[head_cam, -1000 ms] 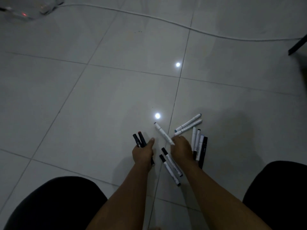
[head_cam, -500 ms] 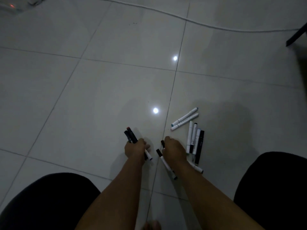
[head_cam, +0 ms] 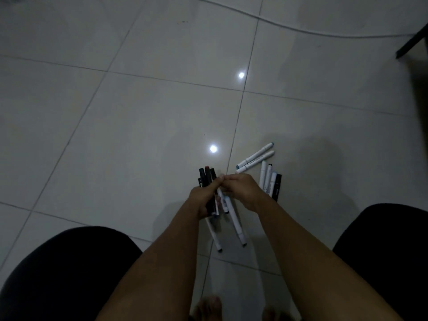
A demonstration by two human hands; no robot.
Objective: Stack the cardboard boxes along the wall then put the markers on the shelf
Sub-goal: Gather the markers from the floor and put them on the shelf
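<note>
My left hand (head_cam: 203,195) grips a bundle of dark and white markers (head_cam: 206,179), their caps sticking out past the fingers. My right hand (head_cam: 243,189) meets it at the fingertips and pinches a white marker (head_cam: 223,200) against the bundle. Two long white markers (head_cam: 236,224) lie on the floor below my hands. Two more white markers (head_cam: 256,157) lie slanted at the upper right. A row of several white and black markers (head_cam: 271,181) lies just right of my right hand. No boxes or shelf are in view.
The pale tiled floor (head_cam: 115,126) is dim, with two bright light reflections. A white cable (head_cam: 301,28) runs across the top. A dark furniture leg (head_cam: 410,42) shows at the upper right. My dark-clothed knees (head_cam: 64,269) frame the bottom corners.
My right hand has lifted from the floor and moved left to join my left hand, bringing a white marker to the bundle. The left hand now holds more markers.
</note>
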